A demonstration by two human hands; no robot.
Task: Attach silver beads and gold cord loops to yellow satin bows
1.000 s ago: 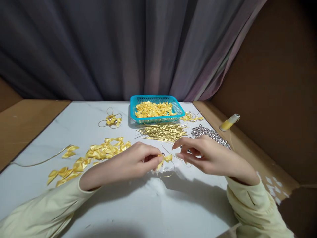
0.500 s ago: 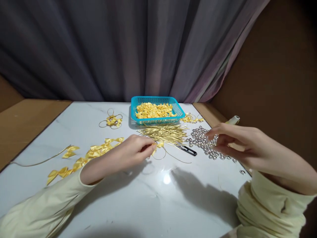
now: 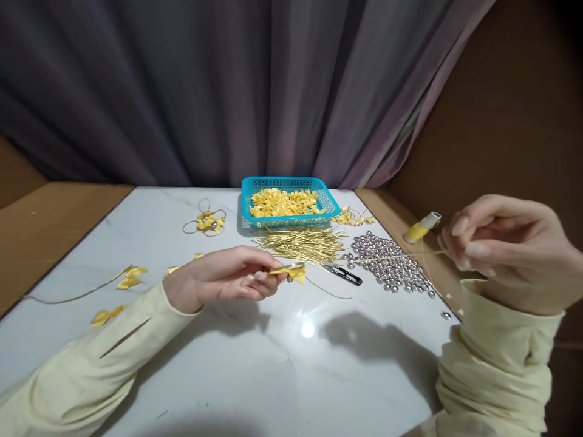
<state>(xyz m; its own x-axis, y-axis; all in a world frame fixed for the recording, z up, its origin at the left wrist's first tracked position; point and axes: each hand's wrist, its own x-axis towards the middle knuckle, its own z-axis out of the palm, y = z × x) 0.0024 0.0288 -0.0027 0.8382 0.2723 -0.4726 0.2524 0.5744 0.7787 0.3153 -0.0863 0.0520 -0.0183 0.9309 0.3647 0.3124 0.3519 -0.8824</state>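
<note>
My left hand (image 3: 225,279) hovers over the middle of the white table (image 3: 255,364), fingers pinched on a small yellow ribbon bow (image 3: 291,272). A thin gold thread (image 3: 392,257) runs taut from the bow to my right hand (image 3: 505,243), which is raised at the right with its fingers pinched on the thread's end. Under that thread lies a heap of silver beads (image 3: 392,264). A pile of gold wire pieces (image 3: 300,243) lies just beyond the bow.
A blue basket (image 3: 246,200) of yellow bows stands at the back centre. Black thread snips (image 3: 344,274) lie beside the beads. A gold thread spool (image 3: 421,227) rests on the right ledge. Loose bows (image 3: 130,276) and finished looped bows (image 3: 207,221) lie on the left.
My right hand left the bow, passed over the silver beads, then rose to the right, pulling the gold thread taut. My left hand lifted slightly, still pinching the bow.
</note>
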